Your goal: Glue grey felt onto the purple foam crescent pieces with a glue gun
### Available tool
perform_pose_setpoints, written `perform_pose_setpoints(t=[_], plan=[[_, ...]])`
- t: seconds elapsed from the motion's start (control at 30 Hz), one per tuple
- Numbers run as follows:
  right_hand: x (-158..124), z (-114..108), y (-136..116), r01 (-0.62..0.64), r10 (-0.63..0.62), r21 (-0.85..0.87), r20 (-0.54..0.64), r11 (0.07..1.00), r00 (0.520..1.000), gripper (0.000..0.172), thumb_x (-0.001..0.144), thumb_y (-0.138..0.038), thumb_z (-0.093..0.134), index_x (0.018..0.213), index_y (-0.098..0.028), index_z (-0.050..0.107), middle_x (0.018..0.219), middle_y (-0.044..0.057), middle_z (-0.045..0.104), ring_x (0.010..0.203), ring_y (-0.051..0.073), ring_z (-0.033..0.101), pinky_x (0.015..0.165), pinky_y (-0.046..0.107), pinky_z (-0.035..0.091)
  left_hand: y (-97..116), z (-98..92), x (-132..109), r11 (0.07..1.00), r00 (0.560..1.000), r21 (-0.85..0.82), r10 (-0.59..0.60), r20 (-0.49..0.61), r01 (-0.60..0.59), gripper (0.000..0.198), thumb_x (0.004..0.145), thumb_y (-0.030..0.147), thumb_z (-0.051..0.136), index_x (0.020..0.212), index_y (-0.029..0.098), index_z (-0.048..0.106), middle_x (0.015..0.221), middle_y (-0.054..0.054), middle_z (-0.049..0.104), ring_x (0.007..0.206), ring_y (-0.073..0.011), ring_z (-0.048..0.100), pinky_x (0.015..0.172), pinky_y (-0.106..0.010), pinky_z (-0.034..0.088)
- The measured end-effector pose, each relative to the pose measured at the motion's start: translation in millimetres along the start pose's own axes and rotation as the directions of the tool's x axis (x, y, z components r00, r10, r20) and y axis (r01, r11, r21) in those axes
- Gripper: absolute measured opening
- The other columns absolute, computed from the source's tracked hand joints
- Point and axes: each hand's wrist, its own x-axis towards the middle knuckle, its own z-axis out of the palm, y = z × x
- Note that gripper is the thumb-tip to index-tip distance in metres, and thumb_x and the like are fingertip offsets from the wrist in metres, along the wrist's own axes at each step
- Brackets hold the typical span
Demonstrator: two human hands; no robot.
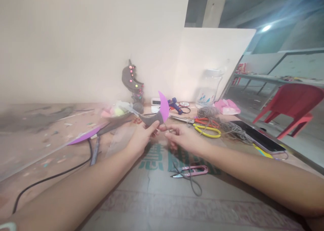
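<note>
here, mid-frame, the left hand (141, 139) grips one purple crescent (164, 107) by its yarn-wrapped end, while the right hand (183, 139) pinches one grey yarn strand (192, 186). lower centre lies one pink snips (194, 170); right of centre, one yellow scissors (207, 131) and one phone (260, 140).

Left hand (140, 138), right hand (184, 139) — pinched, close

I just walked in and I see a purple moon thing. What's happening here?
A person is working at a messy craft table. Their left hand holds a purple crescent, its lower end wrapped in grey cord, and the right hand pinches the loose cord beside it. Pink snips lie below the hands, yellow scissors to the right, and a grey dotted crescent stands by the wall.
</note>
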Motion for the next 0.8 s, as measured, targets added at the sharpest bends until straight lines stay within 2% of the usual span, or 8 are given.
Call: perform_pose_setpoints(t=[0.1,0.2,0.27,0.37,0.47,0.6,0.7,0.8], plan=[[-14,-1,-9,0.117,-0.127,-0.479,0.011,0.87,0.992,0.025,0.091,-0.029,0.043,0.106,-0.017,0.059,0.074,0.003,0.064,0.064,0.014,0.058,0.06,0.026,0.043,-2,-0.4,0,0.999,0.999,0.025,0.026,-0.042,-0.024,0.037,0.071,0.047,0.066,0.083,0.013,0.06,0.072,-0.003,0.062,0.058,-0.0083,0.051,0.054,-0.02,0.037],[-25,-3,-17,0.242,-0.293,-0.85,0.109,0.468,0.95,0.024,0.092,-0.029,0.043,0.092,-0.014,0.061,0.075,0.007,0.064,0.067,0.017,0.057,0.059,0.027,0.038,-3,0.0,0,0.997,0.997,0.07,0.045,-0.059,-0.041,0.036,0.071,0.047,0.065,0.082,0.014,0.058,0.067,-0.001,0.059,0.059,-0.0102,0.052,0.056,-0.022,0.04],[-28,-3,-19,0.338,-0.354,-0.911,0.243,0.237,0.903,0.027,0.094,-0.026,0.038,0.088,-0.012,0.061,0.069,0.007,0.062,0.061,0.016,0.055,0.055,0.027,0.034,-3,0.6,0,0.991,0.998,0.121,0.06,-0.032,-0.056,0.034,0.072,0.046,0.064,0.08,0.014,0.056,0.066,-0.001,0.059,0.059,-0.0113,0.053,0.057,-0.023,0.041],[-28,-3,-18,0.478,-0.462,-0.875,0.395,0.074,0.794,0.026,0.094,-0.021,0.035,0.092,-0.012,0.059,0.073,0.007,0.062,0.063,0.016,0.054,0.055,0.028,0.034,-1,2.6,0,0.971,0.998,0.23,0.066,0.006,-0.066,0.03,0.072,0.043,0.064,0.077,0.015,0.054,0.062,0.0,0.058,0.057,-0.0125,0.053,0.056,-0.024,0.04],[-27,-5,-15,0.533,-0.501,-0.845,0.445,0.037,0.742,0.025,0.094,-0.023,0.037,0.088,-0.014,0.059,0.075,0.006,0.063,0.064,0.015,0.054,0.057,0.028,0.035,2,5.6,-3,0.956,0.998,0.288,0.042,0.042,-0.053,0.027,0.07,0.038,0.065,0.08,0.015,0.056,0.062,0.001,0.058,0.056,-0.0129,0.053,0.055,-0.024,0.039],[-29,-18,-19,0.536,-0.554,-0.842,0.419,0.059,0.719,0.027,0.094,-0.027,0.038,0.089,-0.016,0.063,0.07,0.004,0.063,0.063,0.014,0.054,0.057,0.027,0.035,7,7.7,-6,0.956,0.989,0.275,0.065,0.135,-0.1,0.023,0.071,0.035,0.064,0.082,0.015,0.061,0.07,-0.001,0.062,0.061,-0.0136,0.054,0.058,-0.024,0.041],[-28,-36,-29,0.494,-0.61,-0.847,0.289,0.196,0.737,0.025,0.093,-0.029,0.042,0.092,-0.019,0.065,0.075,0.004,0.066,0.068,0.013,0.057,0.061,0.025,0.037,8,7.2,-8,0.955,0.977,0.266,0.075,0.2,-0.128,0.022,0.075,0.035,0.06,0.084,0.016,0.063,0.071,0.0,0.062,0.062,-0.013,0.054,0.059,-0.023,0.041],[-24,-53,-36,0.379,-0.555,-0.837,0.112,0.394,0.825,0.023,0.09,-0.033,0.048,0.089,-0.02,0.067,0.077,0.002,0.068,0.067,0.013,0.058,0.062,0.024,0.039,6,6.3,-9,0.963,0.979,0.254,0.04,0.201,-0.092,0.026,0.078,0.039,0.056,0.088,0.015,0.062,0.069,0.0,0.061,0.062,-0.0133,0.057,0.06,-0.024,0.044]])
